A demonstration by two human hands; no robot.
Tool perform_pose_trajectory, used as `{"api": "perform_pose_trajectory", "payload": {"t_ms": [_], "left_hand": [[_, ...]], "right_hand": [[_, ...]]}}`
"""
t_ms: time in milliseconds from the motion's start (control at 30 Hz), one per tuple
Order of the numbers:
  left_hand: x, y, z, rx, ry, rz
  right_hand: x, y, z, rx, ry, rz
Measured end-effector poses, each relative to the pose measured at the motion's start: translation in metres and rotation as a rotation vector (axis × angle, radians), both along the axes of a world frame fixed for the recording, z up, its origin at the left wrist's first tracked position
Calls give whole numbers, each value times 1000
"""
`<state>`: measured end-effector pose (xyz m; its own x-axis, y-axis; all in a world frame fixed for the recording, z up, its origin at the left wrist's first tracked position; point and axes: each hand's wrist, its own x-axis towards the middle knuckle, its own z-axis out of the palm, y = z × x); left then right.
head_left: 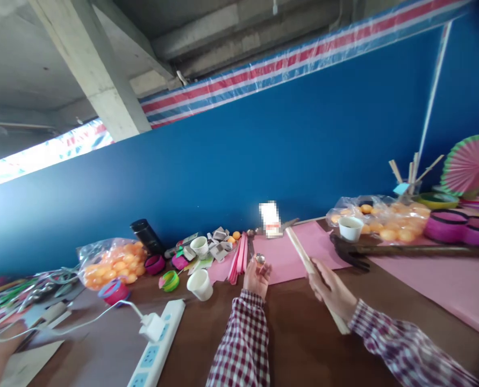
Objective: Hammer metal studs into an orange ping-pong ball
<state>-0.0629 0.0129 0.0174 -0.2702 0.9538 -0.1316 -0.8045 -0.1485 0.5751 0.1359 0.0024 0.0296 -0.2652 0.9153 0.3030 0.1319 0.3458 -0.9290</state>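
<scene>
My left hand [256,278] is turned palm up, its fingers curled around a small shiny round metal object [260,259]; its exact kind is too small to tell. In my right hand [330,289] a long, flat, pale wooden stick [299,246] is gripped near its middle, tilted with its upper end toward the blue wall. Behind both hands lie pink paper sheets [285,263]. Just left of my left hand are folded pink paper strips [240,258] and a white paper cup [200,285].
A hammer [388,250] lies across the pink paper on the right, near a white cup [349,229] and a bag of orange balls [400,228]. Another ball bag [114,263] sits left. A white power strip [158,344] crosses the front. Another person's hand [5,338] is at far left.
</scene>
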Motion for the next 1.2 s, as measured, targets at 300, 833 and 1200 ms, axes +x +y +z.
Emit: {"api": "perform_pose_trajectory", "payload": {"t_ms": [300, 833, 1200], "left_hand": [[1, 9, -3, -31, 19, 116], [5, 8, -3, -22, 71, 154], [2, 6, -6, -45, 17, 95]], "right_hand": [[-5, -21, 1, -251, 41, 227], [-7, -30, 6, -207, -6, 221], [-7, -30, 6, -230, -5, 200]]}}
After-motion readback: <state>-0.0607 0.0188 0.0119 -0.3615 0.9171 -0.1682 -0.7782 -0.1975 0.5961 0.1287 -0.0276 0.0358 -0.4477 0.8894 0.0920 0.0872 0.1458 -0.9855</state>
